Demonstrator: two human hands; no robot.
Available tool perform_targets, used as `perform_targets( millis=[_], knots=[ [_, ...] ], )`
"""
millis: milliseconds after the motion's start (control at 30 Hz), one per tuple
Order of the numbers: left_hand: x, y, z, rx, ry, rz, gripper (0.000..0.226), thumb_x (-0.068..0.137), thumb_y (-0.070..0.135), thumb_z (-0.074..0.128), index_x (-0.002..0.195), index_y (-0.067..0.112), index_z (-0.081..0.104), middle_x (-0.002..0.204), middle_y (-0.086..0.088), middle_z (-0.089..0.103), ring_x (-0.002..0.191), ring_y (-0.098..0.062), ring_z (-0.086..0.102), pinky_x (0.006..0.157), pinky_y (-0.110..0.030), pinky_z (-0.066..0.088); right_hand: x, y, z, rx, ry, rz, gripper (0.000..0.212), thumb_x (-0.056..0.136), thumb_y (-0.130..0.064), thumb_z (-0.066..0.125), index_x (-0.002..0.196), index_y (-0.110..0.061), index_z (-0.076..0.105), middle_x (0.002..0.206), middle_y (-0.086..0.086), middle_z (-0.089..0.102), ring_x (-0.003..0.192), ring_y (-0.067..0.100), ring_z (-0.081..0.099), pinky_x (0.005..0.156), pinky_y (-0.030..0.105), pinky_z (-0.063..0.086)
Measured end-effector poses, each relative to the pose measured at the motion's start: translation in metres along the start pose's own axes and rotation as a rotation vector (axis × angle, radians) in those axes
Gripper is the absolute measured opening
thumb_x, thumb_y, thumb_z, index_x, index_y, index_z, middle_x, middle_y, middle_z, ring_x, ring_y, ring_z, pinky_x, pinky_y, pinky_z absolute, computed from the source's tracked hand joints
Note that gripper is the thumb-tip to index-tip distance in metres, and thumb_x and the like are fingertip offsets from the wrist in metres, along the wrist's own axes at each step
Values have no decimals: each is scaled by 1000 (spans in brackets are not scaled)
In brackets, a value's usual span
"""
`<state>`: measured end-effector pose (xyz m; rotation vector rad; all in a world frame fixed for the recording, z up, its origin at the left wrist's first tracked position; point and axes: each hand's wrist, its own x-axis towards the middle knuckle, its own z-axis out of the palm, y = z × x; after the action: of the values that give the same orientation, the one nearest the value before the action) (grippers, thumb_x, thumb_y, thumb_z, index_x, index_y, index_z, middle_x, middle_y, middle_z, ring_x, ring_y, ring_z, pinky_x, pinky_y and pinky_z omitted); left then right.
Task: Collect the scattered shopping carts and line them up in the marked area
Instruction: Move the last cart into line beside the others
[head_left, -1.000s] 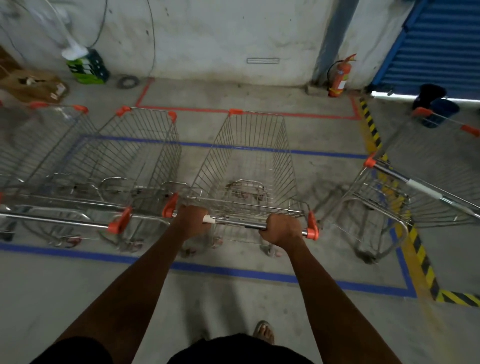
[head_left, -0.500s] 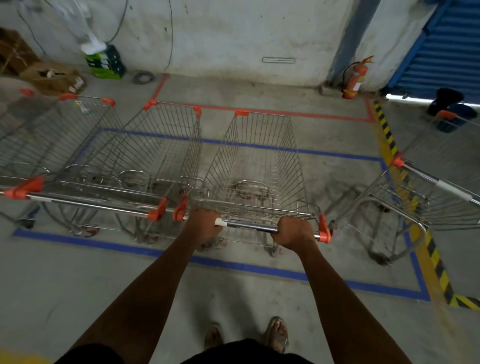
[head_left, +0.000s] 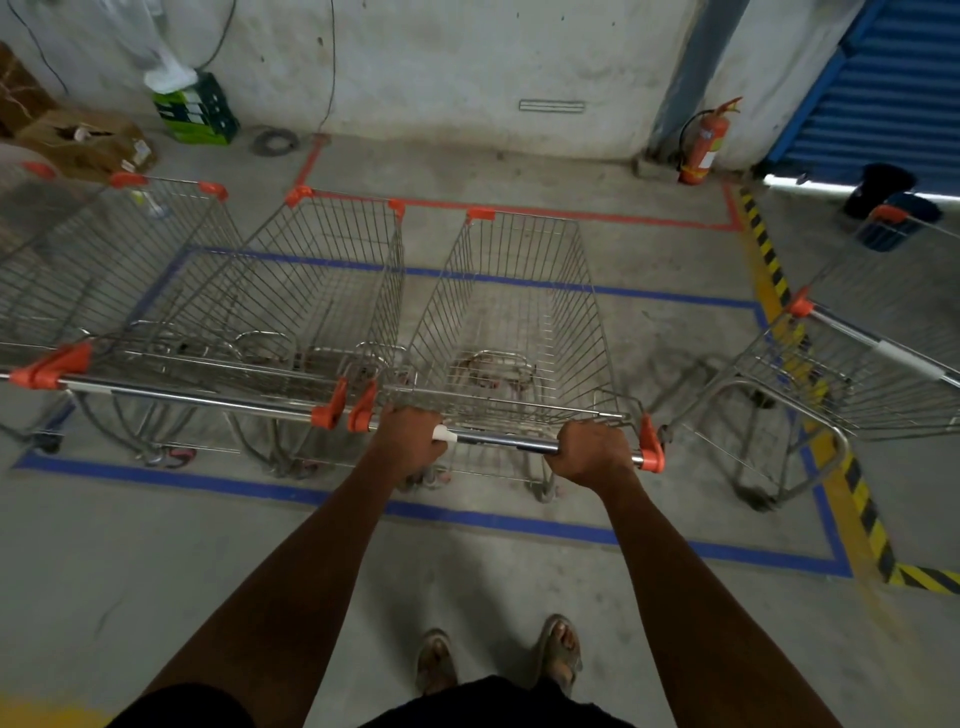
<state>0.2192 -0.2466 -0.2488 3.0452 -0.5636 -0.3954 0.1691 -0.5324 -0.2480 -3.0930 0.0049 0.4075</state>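
Both my hands grip the chrome handle bar (head_left: 501, 441) of a wire shopping cart (head_left: 514, 322) with orange end caps. My left hand (head_left: 408, 441) holds the bar's left part, my right hand (head_left: 592, 449) its right part. This cart stands inside the blue taped rectangle (head_left: 519, 525) on the floor. Beside it on the left stands a second cart (head_left: 322, 296), handle ends almost touching, and a third cart (head_left: 93, 280) further left. At the right, a fourth cart (head_left: 862, 374) sits askew across the blue line and the yellow-black stripe.
A red fire extinguisher (head_left: 704, 145) stands at the back wall by a pillar. Cardboard boxes (head_left: 83, 140) and a green crate (head_left: 195, 111) lie at the back left. A blue roller shutter (head_left: 893, 78) is at the right. Yellow-black hazard tape (head_left: 831, 447) runs along the right.
The view has pulled back and tilted down; my feet now show. The cart in my hands sits closer beside the second cart, with its handle end near that cart's handle end.
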Motion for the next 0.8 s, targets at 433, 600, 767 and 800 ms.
perform_targets(
  millis=[433, 600, 767, 800],
  knots=[
    [-6, -11, -2, -62, -9, -6, 32, 93, 41, 65, 118, 21, 67, 114, -2, 72, 110, -23, 66, 102, -36, 44, 0, -12, 0, 12, 6, -25, 40, 92, -57, 55, 97, -20, 67, 92, 2, 71, 88, 24, 70, 72, 29, 42],
    [-7, -13, -3, -55, -26, 11, 32, 94, 40, 65, 118, 20, 67, 113, -4, 72, 108, -24, 66, 99, -38, 48, -2, -14, 0, 13, 10, -19, 38, 91, -56, 56, 95, -20, 67, 91, 2, 71, 87, 25, 71, 73, 31, 46],
    [-9, -13, -4, -51, -10, 8, 31, 93, 42, 65, 117, 22, 67, 111, -3, 73, 107, -23, 66, 101, -37, 47, -4, -17, -2, 6, 14, -21, 37, 91, -56, 55, 91, -20, 66, 88, 1, 71, 85, 24, 71, 76, 32, 52],
    [-9, -14, -3, -57, -8, 7, 31, 93, 42, 65, 117, 22, 67, 111, -3, 73, 107, -23, 66, 101, -38, 47, -4, -17, -3, 3, 18, -22, 37, 91, -56, 55, 91, -20, 66, 88, 1, 71, 84, 24, 71, 76, 32, 53]
  ],
)
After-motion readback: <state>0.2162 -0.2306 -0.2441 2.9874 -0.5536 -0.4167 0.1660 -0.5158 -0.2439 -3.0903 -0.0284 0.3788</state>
